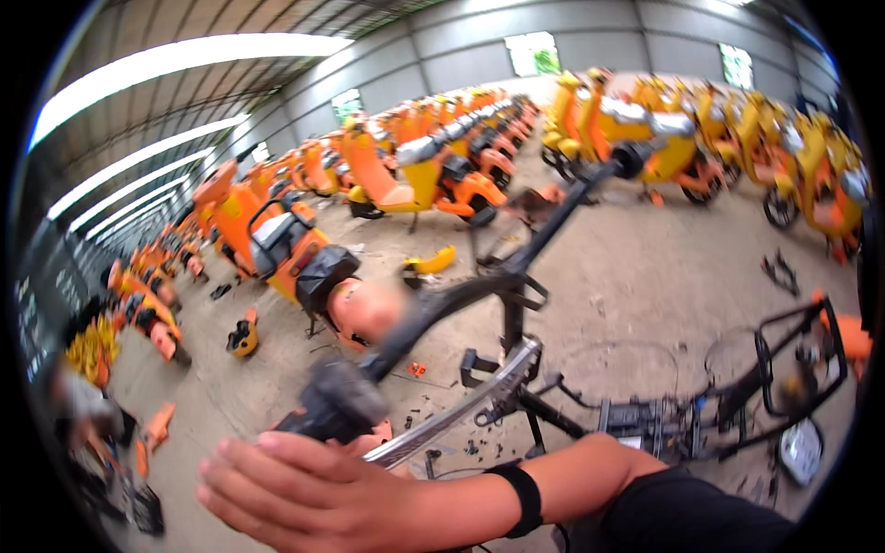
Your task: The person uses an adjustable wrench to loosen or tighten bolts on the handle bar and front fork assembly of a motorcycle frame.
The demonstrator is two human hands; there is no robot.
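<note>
My right hand (295,498), with a black band on its wrist, reaches in from the lower right. Its fingers are stretched out side by side, pointing left, back of the hand up. Under it runs a long silver metal bar (452,410), whose near end the hand hides; whether the palm presses on it I cannot tell. At its far end the bar meets a bare black scooter frame (562,419). Above the hand slants the black handlebar (442,309), its near grip blurred. A pinkish patch behind the bar cannot be made out. My left hand is out of view.
Rows of orange and yellow scooters (406,180) fill the hall behind. One orange scooter (286,244) stands close on the left. Small loose parts (475,449), a yellow panel (431,262) and a helmet (243,339) lie on the floor. A person (88,405) is at far left.
</note>
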